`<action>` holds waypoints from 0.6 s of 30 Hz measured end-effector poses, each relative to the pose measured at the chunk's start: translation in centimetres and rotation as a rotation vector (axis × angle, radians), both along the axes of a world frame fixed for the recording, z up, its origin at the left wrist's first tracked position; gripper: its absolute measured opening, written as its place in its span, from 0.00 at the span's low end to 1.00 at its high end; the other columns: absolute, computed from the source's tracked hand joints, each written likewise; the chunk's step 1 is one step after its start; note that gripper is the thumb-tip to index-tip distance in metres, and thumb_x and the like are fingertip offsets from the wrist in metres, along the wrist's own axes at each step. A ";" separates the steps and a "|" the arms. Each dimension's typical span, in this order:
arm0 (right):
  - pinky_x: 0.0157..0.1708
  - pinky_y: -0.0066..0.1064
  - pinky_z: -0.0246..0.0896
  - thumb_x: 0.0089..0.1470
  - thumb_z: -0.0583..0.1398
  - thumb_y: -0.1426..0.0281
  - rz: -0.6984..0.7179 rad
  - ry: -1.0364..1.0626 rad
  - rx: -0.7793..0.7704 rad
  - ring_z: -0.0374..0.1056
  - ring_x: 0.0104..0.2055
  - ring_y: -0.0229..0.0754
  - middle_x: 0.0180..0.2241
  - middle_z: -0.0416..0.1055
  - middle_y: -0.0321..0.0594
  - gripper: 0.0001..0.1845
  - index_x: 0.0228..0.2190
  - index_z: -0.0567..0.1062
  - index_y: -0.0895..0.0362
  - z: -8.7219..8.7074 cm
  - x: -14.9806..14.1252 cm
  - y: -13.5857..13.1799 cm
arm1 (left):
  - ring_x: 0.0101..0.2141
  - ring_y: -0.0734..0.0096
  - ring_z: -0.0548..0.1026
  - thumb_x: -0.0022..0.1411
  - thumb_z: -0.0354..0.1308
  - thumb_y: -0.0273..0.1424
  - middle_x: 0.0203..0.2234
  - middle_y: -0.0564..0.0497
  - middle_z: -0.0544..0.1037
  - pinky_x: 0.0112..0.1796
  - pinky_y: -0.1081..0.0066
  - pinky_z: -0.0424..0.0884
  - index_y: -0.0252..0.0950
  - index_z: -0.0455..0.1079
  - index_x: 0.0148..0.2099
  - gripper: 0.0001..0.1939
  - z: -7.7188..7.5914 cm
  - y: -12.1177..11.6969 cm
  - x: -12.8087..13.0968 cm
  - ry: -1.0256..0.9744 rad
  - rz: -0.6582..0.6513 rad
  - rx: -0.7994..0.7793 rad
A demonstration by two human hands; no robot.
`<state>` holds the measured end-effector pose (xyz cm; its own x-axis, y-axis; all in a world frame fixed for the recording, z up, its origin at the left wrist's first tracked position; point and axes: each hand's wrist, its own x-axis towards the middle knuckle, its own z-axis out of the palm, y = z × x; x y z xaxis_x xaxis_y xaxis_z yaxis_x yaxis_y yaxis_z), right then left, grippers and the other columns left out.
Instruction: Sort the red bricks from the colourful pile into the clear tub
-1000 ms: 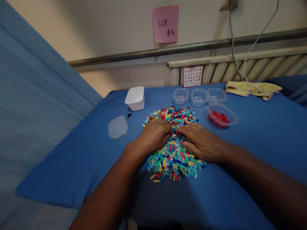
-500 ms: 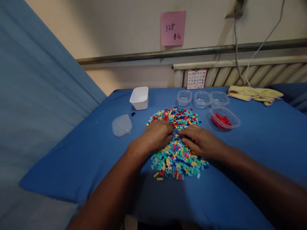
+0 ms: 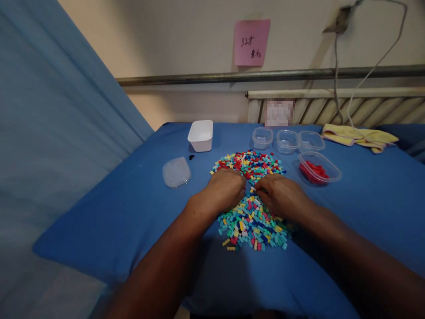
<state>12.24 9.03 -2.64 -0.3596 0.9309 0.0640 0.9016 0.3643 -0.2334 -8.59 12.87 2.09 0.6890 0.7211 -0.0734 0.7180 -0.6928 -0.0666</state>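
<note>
we are guessing that each of the little bricks (image 3: 254,226) is being very light and hard, not squishy. we are thinking they are not breaking easily, but their smooth sides are maybe being a bit slippery. so we are choosing to be pinching just one by its two long sides, using a thumb and a fingertip, because a big grab is likely scooping up its neighbors too.

the bricks are lying in a wide, messy heap on the blue cloth (image 3: 149,212), right under and around our hands. they are showing lots of colors: light blue, dark blue, green, yellow, red, pink and white. most are looking short and stubby, and some are looking longer, with bumps.

our left hand (image 3: 226,188) is curling its fingers down at the heap, and our right hand (image 3: 279,192) is bringing its thumb and fingers near each other. we are not seeing the fingertips well, so we cannot tell if either is pinching a brick.
</note>
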 end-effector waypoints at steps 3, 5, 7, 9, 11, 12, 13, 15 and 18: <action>0.41 0.36 0.60 0.69 0.59 0.67 -0.002 -0.009 0.017 0.75 0.46 0.50 0.40 0.81 0.44 0.11 0.40 0.83 0.53 -0.2 0.3 0.4 | 0.42 0.49 0.82 0.67 0.56 0.29 0.41 0.40 0.84 0.41 0.57 0.75 0.35 0.80 0.43 0.11 -0.8 0.2 0.1 -0.030 -0.013 0.023; 0.40 0.36 0.61 0.69 0.59 0.66 0.011 0.011 0.060 0.75 0.44 0.50 0.39 0.81 0.45 0.11 0.39 0.82 0.54 -0.5 0.6 0.5 | 0.42 0.49 0.82 0.65 0.56 0.28 0.40 0.40 0.84 0.41 0.57 0.75 0.35 0.79 0.42 0.10 -1.1 0.3 0.1 -0.057 -0.030 0.032; 0.40 0.36 0.63 0.69 0.59 0.66 0.035 0.069 0.121 0.75 0.43 0.50 0.39 0.80 0.45 0.10 0.39 0.80 0.55 -0.9 1.0 0.2 | 0.41 0.50 0.81 0.65 0.56 0.28 0.39 0.40 0.84 0.41 0.57 0.74 0.35 0.79 0.42 0.10 -1.1 0.4 0.0 -0.071 -0.037 0.035; 0.39 0.36 0.64 0.69 0.59 0.67 0.058 0.148 0.183 0.75 0.40 0.48 0.37 0.80 0.44 0.09 0.40 0.79 0.55 -1.2 1.4 -0.2 | 0.42 0.50 0.81 0.66 0.56 0.28 0.39 0.40 0.83 0.42 0.56 0.74 0.34 0.79 0.42 0.10 -0.6 0.3 0.0 -0.082 -0.040 0.032; 0.37 0.35 0.65 0.70 0.58 0.67 0.073 0.245 0.221 0.75 0.37 0.46 0.35 0.79 0.42 0.08 0.40 0.78 0.54 -1.3 1.9 -0.6 | 0.43 0.50 0.80 0.67 0.56 0.29 0.41 0.40 0.83 0.45 0.56 0.73 0.34 0.79 0.43 0.10 0.1 0.3 -0.2 -0.135 -0.032 0.011; 0.36 0.35 0.66 0.70 0.58 0.67 0.079 0.300 0.232 0.75 0.36 0.45 0.35 0.79 0.41 0.08 0.41 0.78 0.53 -1.3 2.0 -0.8 | 0.44 0.51 0.80 0.67 0.57 0.29 0.41 0.41 0.83 0.46 0.56 0.73 0.35 0.79 0.43 0.09 0.4 0.3 -0.2 -0.188 -0.020 -0.011; 0.36 0.35 0.67 0.70 0.58 0.67 0.082 0.357 0.243 0.75 0.35 0.45 0.35 0.79 0.40 0.07 0.41 0.77 0.53 -1.3 2.1 -1.0 | 0.44 0.53 0.80 0.67 0.58 0.29 0.41 0.42 0.83 0.45 0.57 0.73 0.35 0.79 0.44 0.09 0.6 0.3 -0.3 -0.261 -0.002 -0.045; 0.36 0.36 0.69 0.70 0.59 0.68 0.085 0.466 0.264 0.76 0.35 0.45 0.36 0.80 0.40 0.06 0.43 0.77 0.52 -1.2 2.2 -1.2 | 0.40 0.58 0.79 0.67 0.59 0.30 0.39 0.45 0.83 0.41 0.62 0.72 0.37 0.79 0.45 0.08 0.6 0.3 -0.2 -0.451 0.045 -0.162; 0.38 0.37 0.73 0.69 0.61 0.68 0.088 0.587 0.278 0.78 0.38 0.46 0.38 0.81 0.42 0.08 0.48 0.77 0.52 -0.9 1.9 -1.3 | 0.32 0.68 0.76 0.66 0.60 0.32 0.32 0.51 0.80 0.33 0.69 0.68 0.36 0.77 0.44 0.07 -0.6 0.3 0.4 -0.785 0.100 -0.431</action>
